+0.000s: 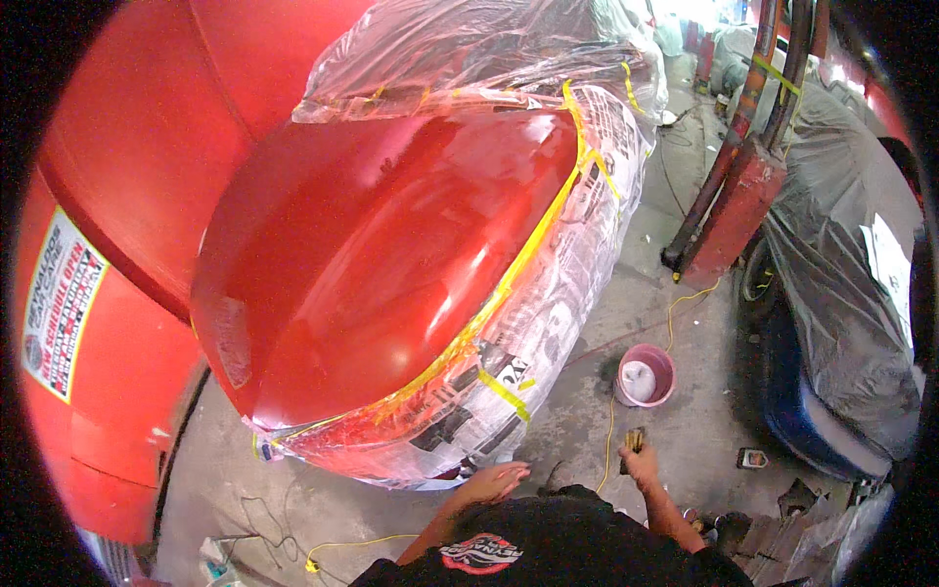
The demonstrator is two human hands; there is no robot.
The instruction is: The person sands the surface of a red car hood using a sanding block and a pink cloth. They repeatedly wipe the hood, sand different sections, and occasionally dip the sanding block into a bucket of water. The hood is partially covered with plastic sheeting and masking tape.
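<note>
In front of me is a glossy red car hood (391, 264), bordered by yellow masking tape (506, 284). Newspaper masking (548, 333) and clear plastic sheeting (479, 49) cover the parts around it. My left hand (499, 480) is near the lower edge of the masked front, fingers extended and holding nothing; I cannot tell whether it touches the paper. Off to the right, my right hand (641, 464) grips a small yellow-brown block (634, 439) with dark edges; its exact kind is unclear. Beyond that hand stands a pink bucket (661, 393) with something white inside.
A red-based lift post (734, 210) rises at right, beside a dark blue car (807, 416) under grey plastic (831, 235). Yellow cord (610, 440) runs over the concrete floor (577, 421). A small container (752, 458) sits at right. A red wall with a sign (64, 308) stands left.
</note>
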